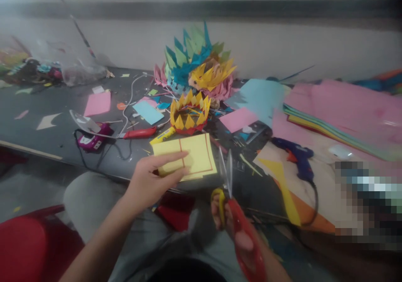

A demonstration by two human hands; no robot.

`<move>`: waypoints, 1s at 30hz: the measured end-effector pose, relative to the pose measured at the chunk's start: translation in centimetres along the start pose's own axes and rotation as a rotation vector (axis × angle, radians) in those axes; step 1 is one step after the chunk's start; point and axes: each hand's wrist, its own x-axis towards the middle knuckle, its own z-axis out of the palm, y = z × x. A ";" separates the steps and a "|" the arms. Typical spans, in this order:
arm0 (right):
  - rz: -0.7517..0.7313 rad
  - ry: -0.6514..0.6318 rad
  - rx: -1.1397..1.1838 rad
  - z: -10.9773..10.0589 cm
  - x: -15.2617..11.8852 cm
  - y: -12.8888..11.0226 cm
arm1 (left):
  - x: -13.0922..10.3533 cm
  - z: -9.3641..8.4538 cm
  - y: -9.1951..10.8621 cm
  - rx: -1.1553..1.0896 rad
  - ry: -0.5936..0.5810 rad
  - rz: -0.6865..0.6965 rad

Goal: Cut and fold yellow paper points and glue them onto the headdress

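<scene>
One grip, the left hand (pixel 152 177), is clamped on yellow paper (pixel 198 157); the right hand (pixel 223 217) clasps open scissors (pixel 234 208).

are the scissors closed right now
No, the blades of the scissors in the right hand stand apart in a narrow V, to the right of the yellow paper.

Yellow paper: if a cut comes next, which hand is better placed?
Right, I'd say: the right hand has the scissors, blades parted just off the right edge of the yellow paper; the left hand is on it.
</scene>
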 end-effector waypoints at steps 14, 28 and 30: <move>0.286 0.056 0.162 2.9 -2.2 -2.6 | -0.1 -0.2 0.4 0.199 0.066 0.164; 0.313 0.086 0.169 3.0 -2.1 -2.7 | -0.1 -0.2 0.3 0.204 0.039 0.158; 0.289 0.095 0.120 2.9 -2.1 -2.5 | -0.2 -0.2 0.3 0.202 0.034 0.150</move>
